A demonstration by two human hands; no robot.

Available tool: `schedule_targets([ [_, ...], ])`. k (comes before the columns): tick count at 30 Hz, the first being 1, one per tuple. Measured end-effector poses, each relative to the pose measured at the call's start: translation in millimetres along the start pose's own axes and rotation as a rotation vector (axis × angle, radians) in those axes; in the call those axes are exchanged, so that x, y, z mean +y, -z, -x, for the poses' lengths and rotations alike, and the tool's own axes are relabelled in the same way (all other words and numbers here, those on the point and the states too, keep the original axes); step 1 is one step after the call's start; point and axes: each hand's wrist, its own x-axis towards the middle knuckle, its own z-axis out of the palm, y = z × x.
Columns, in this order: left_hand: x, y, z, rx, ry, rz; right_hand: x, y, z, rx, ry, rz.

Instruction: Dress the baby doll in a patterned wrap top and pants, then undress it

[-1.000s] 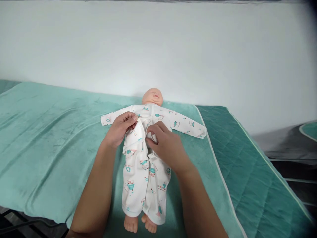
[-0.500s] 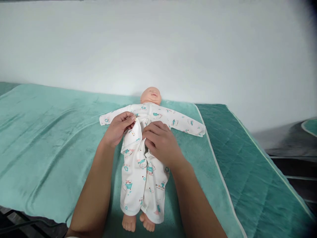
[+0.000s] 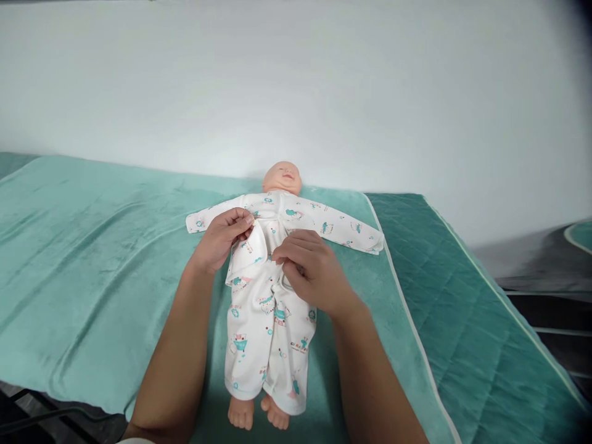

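A baby doll (image 3: 283,177) lies on its back, dressed in white baby clothes (image 3: 250,345) with a teal and pink print. Its arms are spread sideways and its bare feet point towards me. My left hand (image 3: 226,237) pinches the edge of the front flap (image 3: 248,250) at the doll's chest, lifting it slightly. Over the doll's waist is my right hand (image 3: 314,268), its fingers loosely bent and the thumb apart from the index finger. Nothing shows between them. The right hand hides part of the clothes' front.
A light green blanket (image 3: 102,246) lies under the doll, with folds on the left. To the right is a darker green quilted cover (image 3: 462,296). A white wall (image 3: 296,80) rises just behind the doll's head. A dark cable (image 3: 55,419) runs at the lower left.
My right hand has let go of the cloth at the waist and moved slightly right, its fingers loosening. The cloth there has dropped flatter. My left hand keeps its pinch in place.
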Motion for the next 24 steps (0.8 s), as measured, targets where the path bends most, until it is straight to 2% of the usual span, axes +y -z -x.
schedule_targets([
  [3, 1.0, -0.1, 0.4, -0.002, -0.011, -0.033, 0.2, 1.4, -0.2, -0.033, -0.013, -0.059],
  [5, 1.4, -0.7, 0.9, -0.005, -0.02, -0.059, -1.9, 2.2, -0.7, 0.049, -0.086, -0.1],
  [8, 1.7, -3.1, 1.9, -0.001, -0.03, -0.104, -10.8, -0.2, -2.7, 0.179, -0.347, -0.023],
  [11, 1.8, -6.5, 3.2, -0.019, -0.042, -0.137, -23.7, -6.4, -5.4, 0.094, -0.598, 0.188],
  [13, 2.1, -8.5, 4.5, -0.04, -0.053, -0.147, -29.5, -8.6, -6.6, 0.023, -0.681, 0.284],
  [15, 2.9, -10.1, 5.9, -0.06, -0.062, -0.158, -29.9, -7.6, -6.8, -0.005, -0.702, 0.257],
  [20, 5.1, -13.3, 8.4, -0.09, -0.061, -0.191, -15.8, -1.4, -6.4, -0.006, -0.698, 0.001],
  [24, 6.0, -18.9, 9.9, -0.106, -0.062, -0.194, -9.6, -3.5, -6.4, 0.037, -0.699, 0.002],
])
